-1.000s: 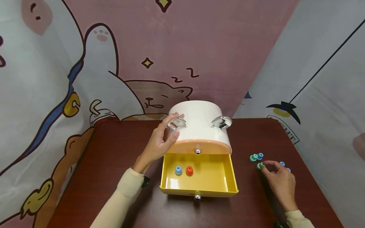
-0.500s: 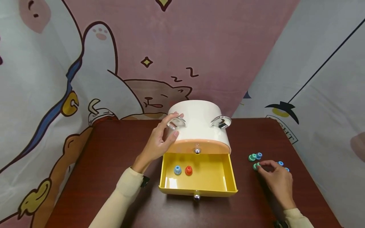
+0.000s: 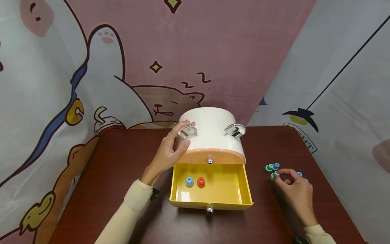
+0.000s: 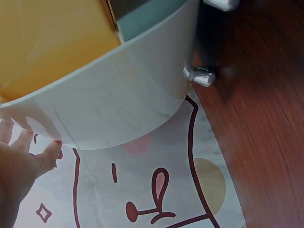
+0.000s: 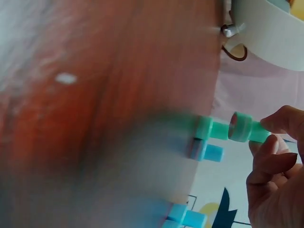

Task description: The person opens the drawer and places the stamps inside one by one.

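Observation:
My right hand (image 3: 295, 193) pinches a small green stepped plastic peg (image 5: 241, 127) by its narrow end, between thumb and fingertips. In the right wrist view its wide base shows raised off the table. Close by stand another green peg (image 3: 269, 168) and a blue one (image 3: 276, 166). My left hand (image 3: 169, 149) rests on the left side of a white rounded drawer box (image 3: 213, 127), fingers extended around its silver ear-shaped handle (image 3: 187, 131). Its yellow lower drawer (image 3: 225, 189) is pulled out, with a light blue peg (image 3: 189, 182) and a red peg (image 3: 201, 182) inside.
Two more blue pegs (image 3: 300, 174) are partly hidden behind my right hand. The orange upper drawer (image 3: 195, 157) is closed. All stands on a dark red-brown table (image 3: 131, 152), with a printed cartoon cloth (image 3: 237, 61) hanging behind it.
The green peg in my right hand has shifted slightly left and up, off the table. My left hand stays on the box.

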Demonstrator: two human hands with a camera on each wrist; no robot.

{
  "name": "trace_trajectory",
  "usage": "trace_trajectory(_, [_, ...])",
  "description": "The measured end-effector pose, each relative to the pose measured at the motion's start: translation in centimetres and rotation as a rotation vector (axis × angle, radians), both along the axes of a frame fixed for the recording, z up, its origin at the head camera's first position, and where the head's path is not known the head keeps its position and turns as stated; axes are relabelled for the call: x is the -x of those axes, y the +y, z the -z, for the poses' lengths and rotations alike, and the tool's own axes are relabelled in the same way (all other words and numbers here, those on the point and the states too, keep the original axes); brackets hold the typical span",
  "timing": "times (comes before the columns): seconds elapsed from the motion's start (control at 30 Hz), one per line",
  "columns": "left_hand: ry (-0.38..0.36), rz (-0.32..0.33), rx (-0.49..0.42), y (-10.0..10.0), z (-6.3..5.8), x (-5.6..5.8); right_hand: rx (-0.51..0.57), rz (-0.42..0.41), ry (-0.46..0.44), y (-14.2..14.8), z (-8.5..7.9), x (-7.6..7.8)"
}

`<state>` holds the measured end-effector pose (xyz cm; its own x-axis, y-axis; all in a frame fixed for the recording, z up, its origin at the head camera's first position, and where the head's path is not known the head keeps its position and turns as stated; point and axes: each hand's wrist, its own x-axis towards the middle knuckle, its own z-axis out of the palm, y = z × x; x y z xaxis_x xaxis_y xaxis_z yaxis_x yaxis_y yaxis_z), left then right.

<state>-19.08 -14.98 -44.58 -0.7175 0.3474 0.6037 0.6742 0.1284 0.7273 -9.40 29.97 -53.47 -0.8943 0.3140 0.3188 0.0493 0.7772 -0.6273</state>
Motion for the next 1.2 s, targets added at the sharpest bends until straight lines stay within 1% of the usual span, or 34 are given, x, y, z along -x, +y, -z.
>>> trace_trajectory(0.1, [-0.004, 0.001, 0.000, 0.0, 0.1, 0.0, 0.042, -0.013, 0.067, -0.4, -0.8, -0.1])
trace_trajectory(0.2, [0.000, 0.005, -0.002, 0.0, 0.1, 0.1, 0.074, -0.035, 0.114, -1.0, -1.8, -0.3])
trace_trajectory(0.47, [-0.011, 0.002, 0.002, 0.0, 0.2, 0.1, 0.084, -0.159, 0.177, -2.4, -4.2, -0.8])
trace_trajectory(0.67, [-0.018, 0.003, -0.004, -0.1, 0.2, 0.0, 0.099, -0.219, 0.220, -3.1, -5.8, -1.1])
trace_trajectory(0.77, [-0.014, -0.009, 0.003, -0.1, 0.2, 0.0, 0.121, -0.255, 0.243, -3.5, -6.7, -1.3])
trace_trajectory(0.9, [-0.008, -0.017, 0.006, -0.1, 0.2, 0.0, 0.146, -0.307, 0.248, -4.2, -7.8, -1.5])
trace_trajectory(1.1, [-0.012, -0.008, -0.008, -0.2, 0.2, 0.0, 0.145, -0.376, 0.215, -5.4, -9.1, -1.5])
trace_trajectory(1.2, [-0.013, -0.006, -0.006, -0.1, 0.1, -0.1, 0.150, -0.411, 0.236, -5.9, -9.5, -1.4])
